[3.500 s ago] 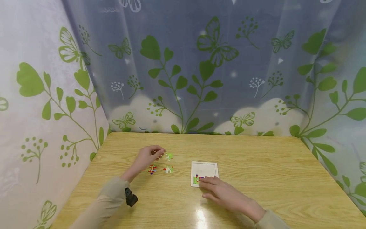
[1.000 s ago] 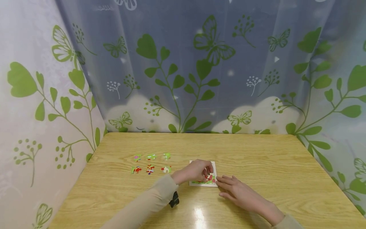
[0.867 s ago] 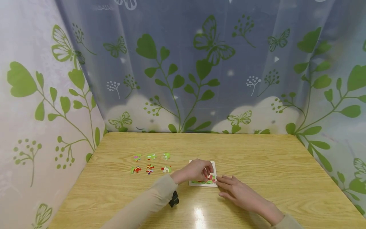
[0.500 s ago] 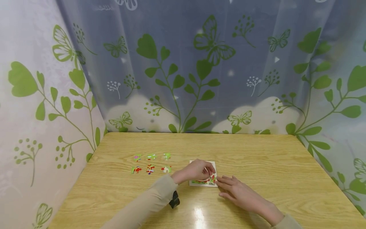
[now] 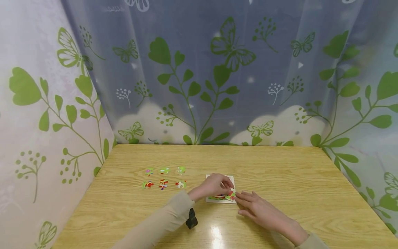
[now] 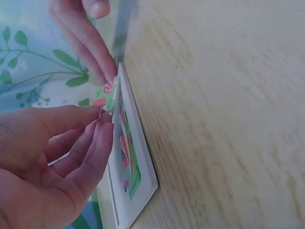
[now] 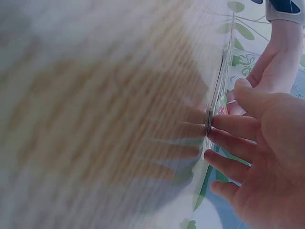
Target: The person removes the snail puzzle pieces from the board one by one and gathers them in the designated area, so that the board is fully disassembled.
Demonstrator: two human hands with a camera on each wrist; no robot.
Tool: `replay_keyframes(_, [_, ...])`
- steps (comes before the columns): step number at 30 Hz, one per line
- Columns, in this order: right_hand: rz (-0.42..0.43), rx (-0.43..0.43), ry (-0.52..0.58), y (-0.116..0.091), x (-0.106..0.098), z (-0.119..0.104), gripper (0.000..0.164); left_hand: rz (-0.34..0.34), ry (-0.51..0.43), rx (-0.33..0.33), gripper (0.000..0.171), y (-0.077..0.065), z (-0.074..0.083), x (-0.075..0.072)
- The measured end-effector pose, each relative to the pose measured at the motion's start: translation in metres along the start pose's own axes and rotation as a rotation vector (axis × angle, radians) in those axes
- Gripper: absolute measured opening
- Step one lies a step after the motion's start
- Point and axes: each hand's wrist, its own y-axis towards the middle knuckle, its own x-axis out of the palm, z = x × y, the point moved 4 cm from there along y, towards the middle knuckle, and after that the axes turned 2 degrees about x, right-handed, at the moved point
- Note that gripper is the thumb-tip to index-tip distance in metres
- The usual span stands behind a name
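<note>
A white puzzle frame (image 5: 209,200) lies on the table, with joined colourful pieces (image 6: 129,164) along its near side. My left hand (image 5: 214,185) is over it and pinches a puzzle piece (image 6: 108,94), green with a red spotted shape, between thumb and fingertips. That piece sits tilted at the frame's near right corner, one edge raised above the rim in the left wrist view. My right hand (image 5: 264,211) has its fingers extended, and its fingertips touch the right edge of the frame. The left hand hides much of the frame's middle in the head view.
Left of the frame, several loose puzzle pieces lie in two rows, among them a green one (image 5: 181,169) and a red one (image 5: 163,184). A patterned curtain (image 5: 199,86) stands behind the wooden table (image 5: 280,166) and at both sides.
Since the earliest frame, my left hand has moved right from the loose pieces to the frame. My right hand has shifted to the frame's right edge. Lately the pinched piece has changed its tilt slightly.
</note>
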Motion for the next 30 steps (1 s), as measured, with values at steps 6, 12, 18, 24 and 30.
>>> replay_keyframes(6, [0.026,-0.011,-0.023,0.0,0.001,0.0,0.052,0.051,-0.126,-0.028,0.012,-0.002,-0.004,-0.01])
replay_keyframes(12, [0.037,-0.014,-0.058,-0.002,0.002,-0.003,0.053,0.113,-0.168,-0.054,0.01,-0.006,-0.011,-0.019])
replay_keyframes(18, [0.015,0.0,-0.054,-0.001,0.002,-0.003,0.055,0.161,-0.226,-0.079,0.011,-0.017,-0.022,-0.03])
replay_keyframes(24, [0.011,0.005,-0.053,-0.001,0.001,-0.004,0.055,0.194,-0.301,-0.107,0.011,-0.036,-0.035,-0.045])
replay_keyframes(30, [0.026,-0.01,-0.063,-0.002,0.0,-0.005,0.053,0.226,-0.295,-0.148,0.013,-0.061,-0.051,-0.063])
